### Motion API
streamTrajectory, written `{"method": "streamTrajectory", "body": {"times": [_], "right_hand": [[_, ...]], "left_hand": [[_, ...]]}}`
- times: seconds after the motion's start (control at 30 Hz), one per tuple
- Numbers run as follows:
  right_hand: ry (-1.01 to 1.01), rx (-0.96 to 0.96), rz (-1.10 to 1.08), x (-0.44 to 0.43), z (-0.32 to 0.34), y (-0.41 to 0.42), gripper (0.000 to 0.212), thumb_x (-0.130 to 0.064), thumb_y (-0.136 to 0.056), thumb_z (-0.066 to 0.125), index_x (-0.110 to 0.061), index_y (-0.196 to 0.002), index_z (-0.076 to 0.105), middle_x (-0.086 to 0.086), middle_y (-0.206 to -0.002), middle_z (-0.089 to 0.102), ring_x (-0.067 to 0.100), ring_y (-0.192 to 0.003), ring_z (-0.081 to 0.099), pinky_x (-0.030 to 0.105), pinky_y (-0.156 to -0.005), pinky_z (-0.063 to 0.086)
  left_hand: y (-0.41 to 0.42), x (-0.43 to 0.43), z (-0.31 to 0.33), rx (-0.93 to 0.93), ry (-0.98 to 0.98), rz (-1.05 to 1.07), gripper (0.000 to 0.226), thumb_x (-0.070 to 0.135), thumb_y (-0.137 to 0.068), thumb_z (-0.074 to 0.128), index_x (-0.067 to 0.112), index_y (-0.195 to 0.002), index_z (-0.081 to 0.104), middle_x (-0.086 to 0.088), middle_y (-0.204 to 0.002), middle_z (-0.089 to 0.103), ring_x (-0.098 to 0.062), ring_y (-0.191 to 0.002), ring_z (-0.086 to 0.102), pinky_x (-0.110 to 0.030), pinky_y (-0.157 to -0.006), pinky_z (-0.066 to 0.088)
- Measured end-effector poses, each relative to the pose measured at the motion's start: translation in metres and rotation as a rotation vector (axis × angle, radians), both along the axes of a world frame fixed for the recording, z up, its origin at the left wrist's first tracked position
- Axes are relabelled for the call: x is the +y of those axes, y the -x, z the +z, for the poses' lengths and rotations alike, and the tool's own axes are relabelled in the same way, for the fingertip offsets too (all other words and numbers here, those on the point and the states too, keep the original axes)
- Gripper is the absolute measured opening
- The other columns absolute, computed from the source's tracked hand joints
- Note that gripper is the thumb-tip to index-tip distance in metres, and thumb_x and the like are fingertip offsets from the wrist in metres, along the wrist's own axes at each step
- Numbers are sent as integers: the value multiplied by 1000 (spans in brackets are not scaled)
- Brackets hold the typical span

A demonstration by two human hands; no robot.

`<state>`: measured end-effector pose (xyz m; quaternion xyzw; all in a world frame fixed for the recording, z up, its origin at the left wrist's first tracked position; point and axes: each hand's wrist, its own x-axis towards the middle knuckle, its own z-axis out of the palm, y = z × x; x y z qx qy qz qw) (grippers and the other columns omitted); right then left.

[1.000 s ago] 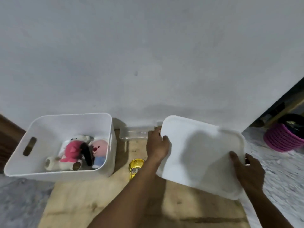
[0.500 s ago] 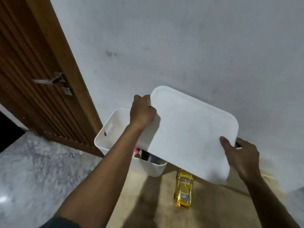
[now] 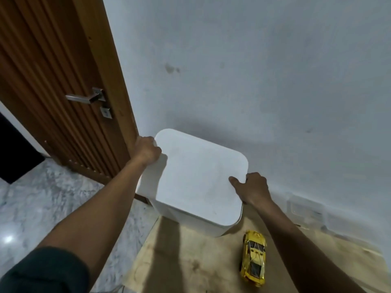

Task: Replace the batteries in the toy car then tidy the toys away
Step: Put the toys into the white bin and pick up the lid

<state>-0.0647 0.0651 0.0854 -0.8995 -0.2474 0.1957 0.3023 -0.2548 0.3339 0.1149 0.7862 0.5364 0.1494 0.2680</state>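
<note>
white wall (image 3: 254,60), brown door (image 3: 53,81) at left; lid (image 3: 198,178) lies over box (image 3: 203,226) on board (image 3: 179,261); left grip (image 3: 147,150) curls round far-left corner, right grip (image 3: 252,187) pinches right edge, thumb on top; lid looks light, stiff, smooth: opposite edges suit; car (image 3: 254,258) outside box, just beside; glossy, likely slick, take by flanks

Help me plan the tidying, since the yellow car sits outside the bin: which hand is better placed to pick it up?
Likely right. The right hand grips the lid at its near edge, close to the toy car beside that forearm. The left hand holds its far corner, farther away.
</note>
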Motion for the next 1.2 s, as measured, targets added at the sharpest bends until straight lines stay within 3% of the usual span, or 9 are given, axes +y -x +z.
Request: {"method": "streamTrajectory", "body": {"times": [0.1, 0.27, 0.37, 0.43, 0.6, 0.73, 0.9, 1.0, 1.2], "right_hand": [[39, -35, -21, 5, -3, 3, 42, -48, -87, 69, -8, -90, 57, -4, -71, 54, 21, -75, 57, 28, -68, 42], [36, -52, -63, 5, -14, -4, 49, -53, -84, 67, -7, -99, 67, 6, -95, 69, 25, -86, 65, 30, -71, 49], [-12, -37, -96, 0, -15, -8, 37, -48, -86, 68, -11, -94, 69, 3, -90, 70, 22, -80, 64, 29, -70, 48], [-5, -12, -82, -3, -17, -7, 33, -45, -88, 68, -12, -87, 68, 2, -84, 68, 21, -77, 64, 28, -67, 47], [10, 1, -63, -3, -25, -6, 30, -43, -90, 66, -13, -87, 65, -1, -82, 64, 21, -80, 62, 27, -63, 41], [6, 9, -75, 3, -27, -9, 32, -43, -90, 67, -11, -93, 66, 0, -85, 62, 21, -80, 58, 27, -67, 41], [34, -24, -70, 8, -31, -16, 43, -47, -87, 68, -8, -103, 68, 7, -99, 70, 23, -84, 60, 30, -71, 45], [49, -1, -81, 14, -34, -23, 55, -57, -82, 66, -12, -115, 64, 5, -111, 67, 27, -101, 63, 36, -83, 52], [51, 33, -148, 41, -31, -46, 62, -58, -95, 44, -15, -139, 50, 9, -140, 54, 30, -129, 51, 43, -105, 43]], "left_hand": [[2, 5, -20, -9, 62, -5, 34, 12, -90, 58, 1, -121, 66, -22, -127, 62, -37, -123, 55, -42, -100, 51], [-1, 11, -38, -17, 93, -51, 27, 11, -86, 56, 3, -108, 69, -21, -115, 67, -38, -111, 61, -42, -88, 55], [-9, 15, -38, -46, 98, -72, 28, 11, -83, 54, 6, -106, 70, -18, -111, 67, -34, -98, 63, -31, -74, 48], [-13, 16, -38, -74, 98, -70, 31, 11, -84, 55, 8, -111, 71, -14, -111, 69, -31, -94, 64, -30, -72, 46], [-20, 17, -46, -82, 103, -16, 30, 16, -87, 55, 10, -112, 71, -11, -111, 70, -32, -100, 65, -32, -76, 49], [-25, 21, -52, -19, 78, 20, 40, 21, -91, 52, 12, -128, 64, -14, -128, 62, -35, -115, 60, -37, -88, 50], [-26, 25, -64, 121, 138, 7, 46, 29, -98, 41, 14, -140, 50, -12, -141, 53, -35, -127, 52, -38, -89, 38], [-32, 29, -70, 47, 223, 10, 46, 28, -99, 37, 9, -140, 46, -17, -138, 54, -37, -123, 53, -37, -89, 42], [-53, 36, -65, 0, 318, 39, 49, 33, -100, 30, 12, -142, 44, -18, -138, 55, -38, -123, 53, -42, -95, 44]]}}
